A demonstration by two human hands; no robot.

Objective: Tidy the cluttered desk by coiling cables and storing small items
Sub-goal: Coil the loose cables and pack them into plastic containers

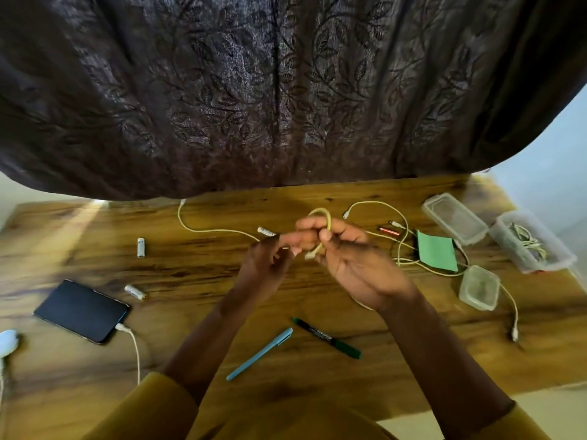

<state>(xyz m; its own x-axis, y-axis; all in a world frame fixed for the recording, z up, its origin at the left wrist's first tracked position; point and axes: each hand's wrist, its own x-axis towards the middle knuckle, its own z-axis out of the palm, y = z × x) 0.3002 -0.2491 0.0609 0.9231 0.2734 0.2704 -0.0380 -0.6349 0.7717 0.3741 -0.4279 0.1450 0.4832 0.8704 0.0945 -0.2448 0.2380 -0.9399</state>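
Above the middle of the wooden desk (317, 312), both my hands hold a cream cable (321, 212) that loops up over my fingers. My right hand (352, 258) grips the loop, and the cable's plug end hangs just below its fingers. My left hand (273, 258) pinches the same cable from the left. The cable's free length (203, 229) trails left across the desk toward the curtain. Another cream cable (401, 236) lies tangled at the right, around a green card (436, 250).
Three white batteries (140, 247) (135, 291) (266, 231) lie on the desk, a red one (389, 230) at the right. A phone (82, 311) with a plugged cable sits front left. A blue pen (259, 354) and a green marker (327, 338) lie near me. Clear containers (454, 217) (536, 241) (479, 287) stand at right. A dark curtain (286, 90) hangs behind.
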